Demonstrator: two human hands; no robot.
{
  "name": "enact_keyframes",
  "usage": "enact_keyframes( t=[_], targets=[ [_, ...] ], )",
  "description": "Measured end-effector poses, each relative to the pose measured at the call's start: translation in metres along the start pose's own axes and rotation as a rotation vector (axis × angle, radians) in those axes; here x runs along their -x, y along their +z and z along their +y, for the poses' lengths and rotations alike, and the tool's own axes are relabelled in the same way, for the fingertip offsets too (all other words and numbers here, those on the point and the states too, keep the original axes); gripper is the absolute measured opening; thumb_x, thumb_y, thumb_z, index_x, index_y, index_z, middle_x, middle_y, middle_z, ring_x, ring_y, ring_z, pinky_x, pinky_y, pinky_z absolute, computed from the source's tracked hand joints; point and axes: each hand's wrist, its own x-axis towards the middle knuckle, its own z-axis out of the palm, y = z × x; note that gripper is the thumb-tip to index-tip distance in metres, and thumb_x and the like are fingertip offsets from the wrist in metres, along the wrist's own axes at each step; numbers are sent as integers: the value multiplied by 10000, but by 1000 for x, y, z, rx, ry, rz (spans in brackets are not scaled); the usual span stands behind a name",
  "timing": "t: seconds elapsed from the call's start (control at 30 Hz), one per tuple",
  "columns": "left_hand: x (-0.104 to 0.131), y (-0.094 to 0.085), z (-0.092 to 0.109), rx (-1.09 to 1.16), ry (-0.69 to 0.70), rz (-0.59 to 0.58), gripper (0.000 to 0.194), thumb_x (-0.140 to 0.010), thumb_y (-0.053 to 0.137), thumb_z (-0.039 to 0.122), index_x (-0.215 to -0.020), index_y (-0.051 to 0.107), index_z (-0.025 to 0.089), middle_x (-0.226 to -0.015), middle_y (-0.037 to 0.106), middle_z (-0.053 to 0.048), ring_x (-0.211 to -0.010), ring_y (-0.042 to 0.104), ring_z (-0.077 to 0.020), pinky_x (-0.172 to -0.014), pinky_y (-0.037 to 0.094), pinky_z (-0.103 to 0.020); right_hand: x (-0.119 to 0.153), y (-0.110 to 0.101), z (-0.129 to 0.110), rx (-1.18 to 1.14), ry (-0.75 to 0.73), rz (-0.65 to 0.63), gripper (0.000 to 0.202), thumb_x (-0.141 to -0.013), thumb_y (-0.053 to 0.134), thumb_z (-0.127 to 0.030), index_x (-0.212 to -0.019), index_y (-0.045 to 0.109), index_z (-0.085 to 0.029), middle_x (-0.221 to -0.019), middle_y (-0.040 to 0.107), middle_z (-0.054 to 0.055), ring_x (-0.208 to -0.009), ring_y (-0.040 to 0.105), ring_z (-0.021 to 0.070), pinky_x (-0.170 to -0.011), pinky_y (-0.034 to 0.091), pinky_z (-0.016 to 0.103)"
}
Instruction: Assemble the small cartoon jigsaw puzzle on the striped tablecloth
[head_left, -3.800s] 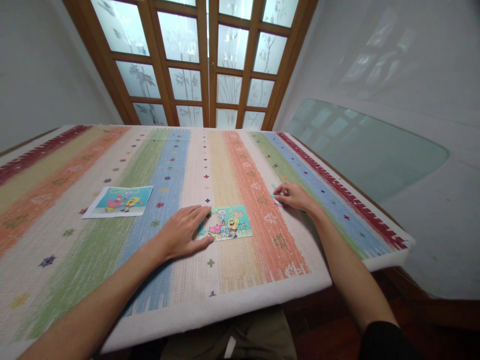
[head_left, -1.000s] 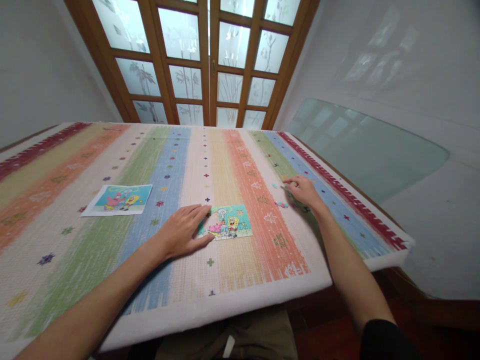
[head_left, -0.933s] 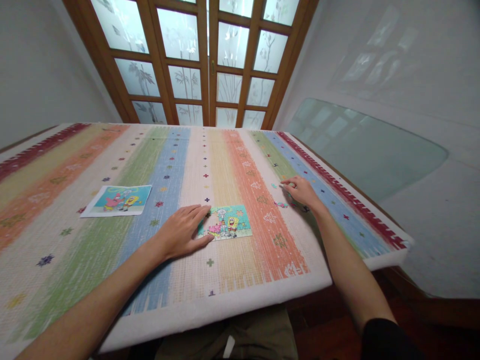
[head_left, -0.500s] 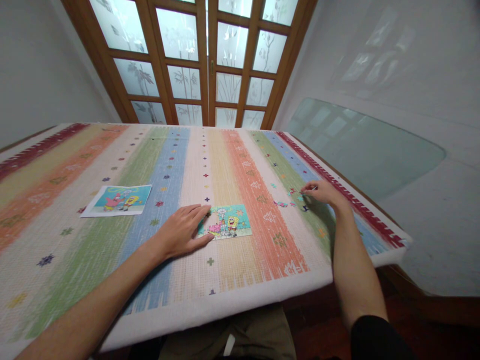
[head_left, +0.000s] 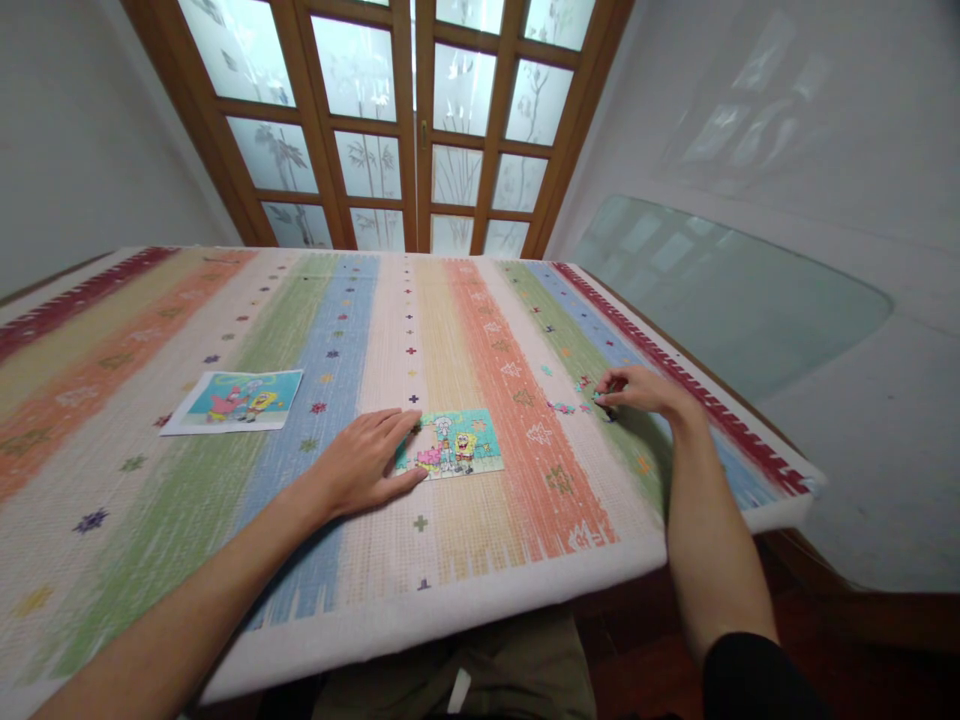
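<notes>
A partly assembled jigsaw puzzle point(head_left: 480, 445) with cartoon figures on a teal ground lies at the middle of the table; bare gaps show in its left part. Flat across its left edge rests my left hand point(head_left: 367, 460), fingers stretched out, hiding that side. Over to the right, my right hand point(head_left: 636, 388) pinches a small teal puzzle piece point(head_left: 598, 397) at its fingertips, low over the cloth. Several loose pieces point(head_left: 562, 408), pink and teal, are scattered just left of those fingers.
A printed picture point(head_left: 244, 402) of the same cartoon figures lies to the left. The striped tablecloth point(head_left: 300, 540) covers the table. A wall stands close on the right, and glazed wooden doors point(head_left: 416, 130) are beyond the far edge.
My right hand has shifted slightly left and toward me among the loose pieces, its fingertips now on a teal piece. My left hand and the puzzle have stayed put.
</notes>
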Motion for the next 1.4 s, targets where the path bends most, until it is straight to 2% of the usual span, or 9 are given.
enact_keyframes(
  t=[0.2,0.33,0.4,0.53,0.77,0.93,1.1,1.27,1.4],
  targets=[
    [0,2,0,13,-8,-10,610,-999,480,566,-1456,438,164,-1411,625,-213,-1298,592,-377,-1080,503,-573,3,21,-40,-301,-145,-31,395,-653,801,-520,-851,708,-191,-746,725,65,-687,655,195,-677,506,332],
    [0,1,0,13,-7,-6,611,-997,488,563,-1459,435,167,-1422,620,-205,-1302,588,-375,-1084,502,-574,4,53,-83,-406,-280,-157,325,-735,798,-467,-895,752,-188,-776,750,58,-666,660,171,-631,507,306],
    [0,0,0,18,-5,-8,615,-995,493,562,-1462,437,165,-1421,619,-206,-1296,592,-376,-1080,506,-574,5,71,-102,-467,-355,-204,279,-779,787,-430,-910,764,-184,-842,772,77,-724,685,175,-679,533,311],
    [1,1,-1,29,-9,-9,617,-991,510,549,-1466,446,160,-1416,621,-208,-1291,596,-379,-1078,510,-580,6,102,-123,-499,-356,-286,235,-764,803,-401,-875,766,-197,-772,741,52,-636,637,157,-561,510,289],
    [1,1,1,21,-8,-11,612,-997,500,549,-1451,457,141,-1430,614,-216,-1308,583,-387,-1079,509,-585,4,125,-129,-470,-339,-211,140,-795,781,-334,-826,740,-204,-758,714,50,-661,615,163,-613,502,310],
    [0,-1,2,28,-6,-9,604,-994,501,543,-1454,455,155,-1438,611,-206,-1304,589,-381,-1091,504,-580,1,124,-128,-359,-367,-169,146,-828,756,-341,-829,742,-196,-694,684,40,-629,589,162,-606,471,312],
    [0,-1,2,45,-15,-7,600,-986,512,545,-1457,461,177,-1442,609,-196,-1301,588,-382,-1101,495,-582,2,124,-128,-391,-384,-189,138,-865,716,-345,-883,727,-209,-770,719,47,-649,597,171,-617,491,323],
    [-1,-3,3,73,-19,-2,596,-972,532,536,-1459,466,198,-1435,617,-180,-1295,590,-384,-1088,503,-589,3,123,-131,-289,-490,-142,93,-908,663,-265,-922,744,-223,-884,758,64,-807,643,207,-766,529,364],
    [-1,-3,3,51,-17,-7,593,-984,514,544,-1452,457,184,-1441,611,-190,-1303,588,-378,-1094,500,-579,4,127,-134,-178,-571,-84,140,-922,633,-218,-964,767,-220,-914,750,65,-817,630,201,-784,504,367]
  ],
)
